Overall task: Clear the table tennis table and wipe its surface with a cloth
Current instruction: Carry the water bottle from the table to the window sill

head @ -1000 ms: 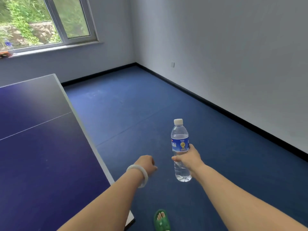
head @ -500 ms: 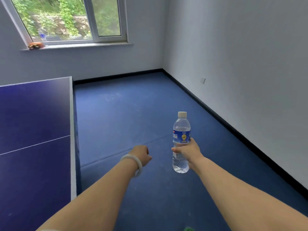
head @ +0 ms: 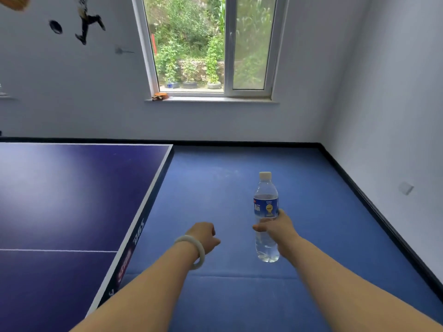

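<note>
Beside the table (head: 72,200), the right hand (head: 278,226) grips the bottle (head: 265,204); the left hand (head: 203,236) curls hidden fingers, seemingly round nothing.

The person's left forearm (head: 148,291) and right forearm (head: 335,283) are both bare along the whole length that shows, from the bottom edge of the view up to the wrists. Around the left wrist, just behind the left hand (head: 205,237), sits a single bangle (head: 202,250): a smooth, closed ring of pale, milky white with a faint green cast, rounded in section and plain all the way round. The right hand (head: 278,227) and its wrist are bare like the arm behind them.
</note>
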Demonstrator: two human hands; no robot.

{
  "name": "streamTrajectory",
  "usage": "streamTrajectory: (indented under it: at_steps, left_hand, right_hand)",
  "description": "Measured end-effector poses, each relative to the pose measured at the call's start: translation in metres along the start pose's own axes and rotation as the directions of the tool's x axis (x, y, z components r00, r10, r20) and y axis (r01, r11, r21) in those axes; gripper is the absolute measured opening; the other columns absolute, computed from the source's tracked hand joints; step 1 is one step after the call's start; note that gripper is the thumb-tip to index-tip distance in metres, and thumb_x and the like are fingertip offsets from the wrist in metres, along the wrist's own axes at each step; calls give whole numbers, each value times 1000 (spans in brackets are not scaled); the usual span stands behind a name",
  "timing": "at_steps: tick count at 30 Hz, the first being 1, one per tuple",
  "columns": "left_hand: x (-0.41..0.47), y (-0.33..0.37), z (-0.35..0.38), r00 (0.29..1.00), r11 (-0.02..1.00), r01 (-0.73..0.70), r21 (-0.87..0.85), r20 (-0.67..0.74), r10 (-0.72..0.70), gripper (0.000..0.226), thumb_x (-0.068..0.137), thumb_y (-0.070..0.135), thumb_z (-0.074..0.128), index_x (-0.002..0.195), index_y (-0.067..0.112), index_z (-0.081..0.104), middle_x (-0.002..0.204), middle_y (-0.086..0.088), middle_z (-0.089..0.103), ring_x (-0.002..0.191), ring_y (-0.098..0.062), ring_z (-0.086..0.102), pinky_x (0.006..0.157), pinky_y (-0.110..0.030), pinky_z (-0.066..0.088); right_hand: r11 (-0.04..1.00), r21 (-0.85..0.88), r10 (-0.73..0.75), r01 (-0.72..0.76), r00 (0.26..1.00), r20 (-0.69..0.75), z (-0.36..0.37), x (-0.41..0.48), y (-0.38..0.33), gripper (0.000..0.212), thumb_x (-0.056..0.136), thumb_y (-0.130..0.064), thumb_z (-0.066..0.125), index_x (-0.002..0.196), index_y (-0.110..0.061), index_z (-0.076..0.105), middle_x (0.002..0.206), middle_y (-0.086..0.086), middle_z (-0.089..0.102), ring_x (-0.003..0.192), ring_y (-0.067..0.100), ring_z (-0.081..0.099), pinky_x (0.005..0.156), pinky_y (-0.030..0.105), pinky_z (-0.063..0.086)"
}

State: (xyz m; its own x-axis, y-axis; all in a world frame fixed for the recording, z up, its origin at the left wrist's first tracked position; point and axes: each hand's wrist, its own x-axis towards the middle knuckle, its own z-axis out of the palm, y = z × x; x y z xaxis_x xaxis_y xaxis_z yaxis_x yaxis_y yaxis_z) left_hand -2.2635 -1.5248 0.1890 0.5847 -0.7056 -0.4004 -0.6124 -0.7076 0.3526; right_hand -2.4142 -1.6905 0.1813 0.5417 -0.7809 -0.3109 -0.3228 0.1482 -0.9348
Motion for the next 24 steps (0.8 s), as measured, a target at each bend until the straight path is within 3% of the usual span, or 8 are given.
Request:
streamTrajectory:
  at_steps: [6, 10, 16, 19, 24]
  left_hand:
    - [127, -3, -66, 996, 996, 64, -64, -61, -68, 38, 97, 32, 55, 129, 12, 54, 129, -7, 57, 111, -23, 58, 93, -33, 50]
    - [229, -10, -122, 993, 994, 68, -90, -94, -76, 37, 97, 31, 55, 129, 12, 54, 129, -7, 57, 111, -23, 58, 94, -33, 49]
    - [371, -17, -220, 987, 995, 70, -73, -143, -80, 37, 97, 31, 55, 128, 12, 55, 128, -6, 58, 110, -23, 58, 92, -33, 49]
    - [434, -14, -262, 984, 997, 66, -51, -160, -73, 36, 96, 31, 56, 127, 12, 57, 127, -6, 59, 110, -23, 58, 91, -32, 49]
    - [539, -9, -315, 979, 996, 84, -32, -184, -88, 38, 96, 32, 56, 129, 13, 56, 130, -6, 58, 113, -23, 57, 91, -32, 47]
  right_hand:
    - [1000, -16, -13, 14, 998, 54, 46, 147, -50, 56, 65, 3, 85, 113, 0, 59, 95, 12, 65, 86, 27, 61, 66, 29, 45]
    - [999, -18, -29, 30, 999, 43, 84, 249, -97, 57, 67, 1, 85, 115, -4, 56, 107, 14, 65, 97, 31, 62, 77, 35, 46]
    - [997, 6, -71, 71, 996, 58, 127, 394, -186, 52, 68, 1, 84, 112, -5, 57, 102, 13, 66, 90, 27, 61, 75, 33, 45]
    - [996, 34, -81, 78, 994, 68, 145, 463, -224, 54, 66, 0, 85, 113, -6, 59, 104, 14, 69, 96, 32, 66, 78, 36, 51]
    - [992, 31, -122, 120, 986, 115, 172, 575, -280, 52, 69, 3, 83, 112, -8, 55, 102, 9, 64, 96, 29, 62, 79, 35, 48]
